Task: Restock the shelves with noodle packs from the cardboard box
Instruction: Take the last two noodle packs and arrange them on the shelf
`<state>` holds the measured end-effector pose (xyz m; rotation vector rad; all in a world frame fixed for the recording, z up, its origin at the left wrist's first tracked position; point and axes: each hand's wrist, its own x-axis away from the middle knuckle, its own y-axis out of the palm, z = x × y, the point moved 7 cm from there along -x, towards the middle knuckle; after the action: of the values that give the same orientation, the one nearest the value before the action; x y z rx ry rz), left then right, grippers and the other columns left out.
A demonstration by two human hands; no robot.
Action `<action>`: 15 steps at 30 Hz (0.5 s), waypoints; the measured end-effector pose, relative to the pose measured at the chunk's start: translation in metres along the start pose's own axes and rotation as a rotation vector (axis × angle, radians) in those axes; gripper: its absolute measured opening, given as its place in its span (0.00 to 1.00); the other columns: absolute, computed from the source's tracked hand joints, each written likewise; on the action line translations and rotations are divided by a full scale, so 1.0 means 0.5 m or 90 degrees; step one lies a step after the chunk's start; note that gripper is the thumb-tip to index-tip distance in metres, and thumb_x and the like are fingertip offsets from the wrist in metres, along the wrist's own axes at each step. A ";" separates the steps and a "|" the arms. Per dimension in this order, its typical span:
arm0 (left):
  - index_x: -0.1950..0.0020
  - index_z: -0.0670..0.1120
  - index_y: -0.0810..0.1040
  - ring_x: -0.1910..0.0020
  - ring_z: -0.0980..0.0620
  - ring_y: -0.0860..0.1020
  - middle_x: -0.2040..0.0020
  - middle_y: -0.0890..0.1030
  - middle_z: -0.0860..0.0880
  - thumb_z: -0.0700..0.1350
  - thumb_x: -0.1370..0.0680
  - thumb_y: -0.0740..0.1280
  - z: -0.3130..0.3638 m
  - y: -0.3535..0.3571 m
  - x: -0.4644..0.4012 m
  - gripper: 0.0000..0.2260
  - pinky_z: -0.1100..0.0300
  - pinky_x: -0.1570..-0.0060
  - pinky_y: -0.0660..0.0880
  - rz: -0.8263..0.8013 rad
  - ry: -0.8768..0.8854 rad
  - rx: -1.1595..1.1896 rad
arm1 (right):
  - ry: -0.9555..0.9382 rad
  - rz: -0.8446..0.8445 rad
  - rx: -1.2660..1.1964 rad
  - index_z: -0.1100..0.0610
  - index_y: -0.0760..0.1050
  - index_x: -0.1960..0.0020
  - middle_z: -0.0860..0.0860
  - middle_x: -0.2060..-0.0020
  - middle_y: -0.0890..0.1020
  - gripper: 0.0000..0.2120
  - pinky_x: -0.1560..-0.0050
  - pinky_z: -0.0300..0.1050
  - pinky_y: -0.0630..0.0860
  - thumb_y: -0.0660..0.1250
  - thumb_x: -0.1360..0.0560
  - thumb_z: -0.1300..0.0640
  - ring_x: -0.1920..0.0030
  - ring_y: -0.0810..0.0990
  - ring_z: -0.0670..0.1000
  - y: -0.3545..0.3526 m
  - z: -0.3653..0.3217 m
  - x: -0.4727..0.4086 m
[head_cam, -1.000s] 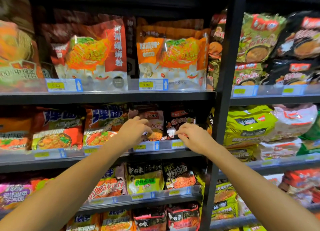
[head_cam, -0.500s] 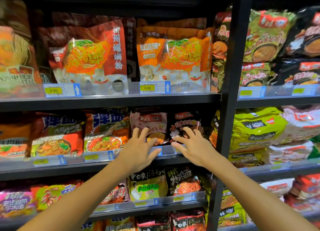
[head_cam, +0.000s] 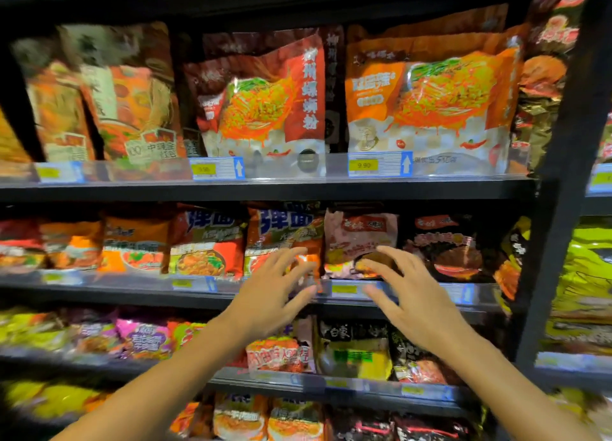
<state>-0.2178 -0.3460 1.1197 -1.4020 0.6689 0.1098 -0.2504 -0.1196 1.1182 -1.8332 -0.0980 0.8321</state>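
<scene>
Both of my hands are raised in front of the second shelf, fingers spread, holding nothing. My left hand hovers before an orange noodle pack. My right hand hovers just below a pink noodle pack, with a black noodle pack to its right. The pink and black packs stand upright behind the shelf's clear front rail. The cardboard box is out of view.
The top shelf holds large orange and red noodle bags behind price tags. Lower shelves carry more packs. A black upright post divides off a right bay with green packs.
My hands let go of the packs on the second shelf, opened, and drew back toward me. The view shifted left and closer, blurring the image.
</scene>
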 end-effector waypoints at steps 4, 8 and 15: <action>0.32 0.53 0.76 0.30 0.48 0.67 0.29 0.70 0.52 0.63 0.18 0.51 -0.145 -0.062 0.067 0.24 0.48 0.33 0.70 0.048 -0.069 -0.035 | -0.031 -0.038 -0.114 0.37 0.62 0.25 0.38 0.24 0.56 0.25 0.27 0.47 0.65 0.55 0.20 0.35 0.25 0.57 0.43 0.030 -0.123 -0.029; 0.39 0.55 0.80 0.39 0.50 0.67 0.38 0.72 0.54 0.65 0.19 0.50 -0.255 -0.087 0.122 0.24 0.51 0.42 0.74 0.053 -0.103 -0.054 | -0.049 -0.042 -0.096 0.40 0.68 0.28 0.42 0.31 0.64 0.22 0.33 0.43 0.68 0.56 0.20 0.37 0.32 0.65 0.47 0.074 -0.229 -0.082; 0.31 0.62 0.71 0.36 0.54 0.68 0.39 0.71 0.58 0.70 0.22 0.44 -0.336 -0.088 0.157 0.28 0.56 0.47 0.76 -0.039 -0.048 -0.039 | 0.022 -0.119 0.005 0.45 0.74 0.32 0.45 0.35 0.74 0.25 0.35 0.50 0.72 0.52 0.20 0.34 0.32 0.70 0.49 0.154 -0.327 -0.145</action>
<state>-0.1957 -0.5355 1.1164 -1.4682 0.5643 0.1350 -0.2339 -0.3136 1.1189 -1.7987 -0.2402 0.6686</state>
